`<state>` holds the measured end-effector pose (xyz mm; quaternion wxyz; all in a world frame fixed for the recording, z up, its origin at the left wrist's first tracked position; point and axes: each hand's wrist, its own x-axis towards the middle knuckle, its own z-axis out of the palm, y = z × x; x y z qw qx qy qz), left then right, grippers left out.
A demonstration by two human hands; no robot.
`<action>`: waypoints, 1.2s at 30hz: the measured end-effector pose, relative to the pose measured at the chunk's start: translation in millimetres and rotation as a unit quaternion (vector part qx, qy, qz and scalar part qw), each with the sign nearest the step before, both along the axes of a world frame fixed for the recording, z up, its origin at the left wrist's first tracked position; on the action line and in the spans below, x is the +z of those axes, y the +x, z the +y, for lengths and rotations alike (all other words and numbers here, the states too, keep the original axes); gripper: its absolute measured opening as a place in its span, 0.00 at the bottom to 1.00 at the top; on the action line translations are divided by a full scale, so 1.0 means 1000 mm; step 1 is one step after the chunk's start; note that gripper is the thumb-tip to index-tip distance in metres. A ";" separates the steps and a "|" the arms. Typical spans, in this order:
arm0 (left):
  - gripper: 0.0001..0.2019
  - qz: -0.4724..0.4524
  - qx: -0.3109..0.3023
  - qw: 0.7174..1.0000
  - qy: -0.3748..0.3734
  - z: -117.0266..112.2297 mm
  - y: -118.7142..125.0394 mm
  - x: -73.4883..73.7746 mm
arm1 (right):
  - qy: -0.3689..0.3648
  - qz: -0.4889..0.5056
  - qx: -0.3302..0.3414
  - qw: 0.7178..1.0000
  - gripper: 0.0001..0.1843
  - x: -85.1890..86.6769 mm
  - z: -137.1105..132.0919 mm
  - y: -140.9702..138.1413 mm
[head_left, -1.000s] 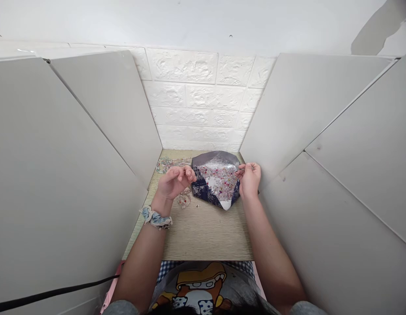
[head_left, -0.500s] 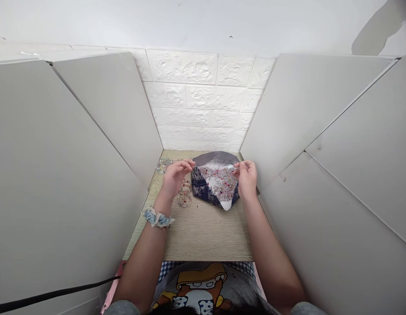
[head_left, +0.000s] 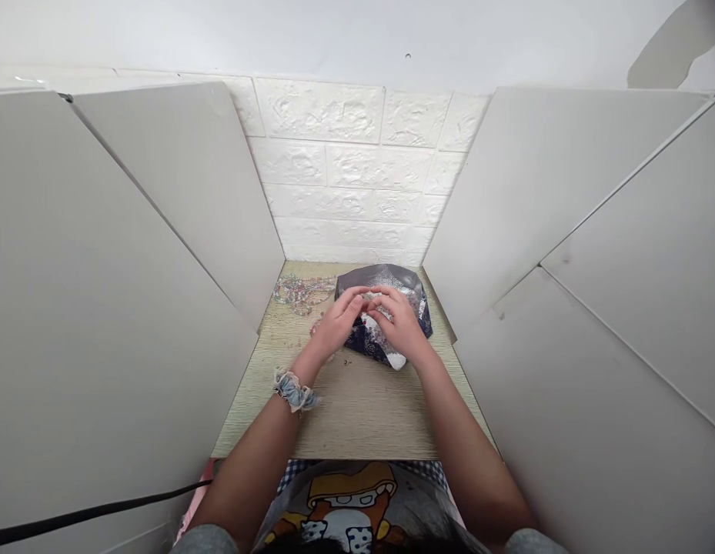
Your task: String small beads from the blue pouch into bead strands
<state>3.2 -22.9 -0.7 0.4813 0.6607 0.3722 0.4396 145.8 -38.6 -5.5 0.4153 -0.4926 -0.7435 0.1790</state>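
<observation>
My left hand (head_left: 339,319) and my right hand (head_left: 396,319) meet over an open dark-blue patterned bag (head_left: 361,340). Pink and clear beads lie in the bag's silvery inside, mostly covered by my hands. The fingertips of both hands are pinched close together, nearly touching. Whatever they hold is too small to make out. A blue and white scrunchie (head_left: 295,391) sits around my left wrist. Partly hidden behind my left hand, a few strung beads (head_left: 316,325) lie on the wooden table (head_left: 369,419).
A heap of beaded strands (head_left: 302,292) rests at the table's back left. One tiny metallic piece (head_left: 346,362) lies in front of the bag. Grey panels (head_left: 230,208) (head_left: 484,208) wall in both sides, with a white brick wall (head_left: 357,165) behind.
My hands have come together from either side of the bag, the left moving right and the right moving left. They now cover many of the beads.
</observation>
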 end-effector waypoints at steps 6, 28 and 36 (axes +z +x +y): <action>0.17 0.043 -0.081 0.991 -0.099 -0.003 0.010 -0.004 | -0.002 0.062 -0.015 0.998 0.05 0.004 -0.001 0.004; 0.17 0.111 0.079 0.990 0.045 0.005 -0.004 -0.007 | -0.118 -0.260 -0.051 0.957 0.11 -0.030 0.012 0.010; 0.14 0.109 0.049 0.993 0.006 0.009 -0.005 -0.010 | -0.090 -0.235 -0.064 0.966 0.10 -0.025 0.009 0.005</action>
